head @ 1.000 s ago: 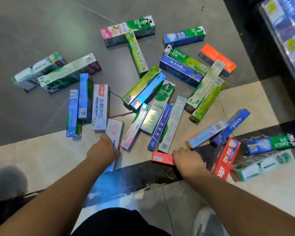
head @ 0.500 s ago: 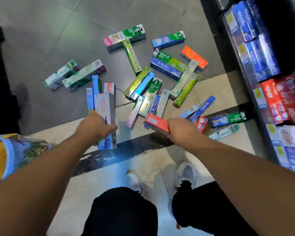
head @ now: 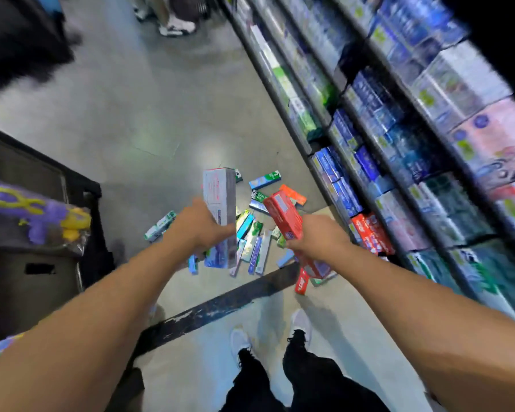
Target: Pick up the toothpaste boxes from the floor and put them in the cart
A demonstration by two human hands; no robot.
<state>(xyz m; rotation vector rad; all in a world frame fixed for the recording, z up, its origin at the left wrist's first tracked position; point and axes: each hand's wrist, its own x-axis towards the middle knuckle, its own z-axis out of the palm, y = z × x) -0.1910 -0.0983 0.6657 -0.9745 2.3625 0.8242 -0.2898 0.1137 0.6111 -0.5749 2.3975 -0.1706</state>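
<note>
- Left hand (head: 198, 226) clamped round a pale white-and-blue box (head: 219, 212), held roughly upright, long axis vertical. Grip looks to sit about mid-length.
- Right hand (head: 315, 240) clamped round a red box (head: 283, 217), tilted, upper end leaning left toward the pale one. The two boxes are near each other but apart.
- Both carried boxes are clear of the floor, held out in front of the body.
- Remaining toothpaste boxes (head: 252, 245) lie scattered on the floor (head: 149, 114) beyond and below the hands; most of the job is judged still to do.
- Step in hand, as I read it: carry this pair to the cart (head: 42, 179), the dark frame at the left edge. Swing left, and keep both grips firm through the turn, since thin card boxes slip when held at one end.
- Lower each box well into the cart before letting go; a colourful purple-and-yellow bag (head: 27, 212) already sits there, so aim beside it, not on top.
- Watch footing: white shoes (head: 301, 321) stand just short of the pile, with a dark strip (head: 220, 304) crossing the floor between.
- Floor is glossy grey tile with pale reflections, paler tile near the feet.
- Shelving (head: 399, 144) full of boxed goods runs along the right side of the aisle. Frame is blurred; labels are mostly unreadable.
- Another person's shoes (head: 176, 26) show far up the aisle.
</note>
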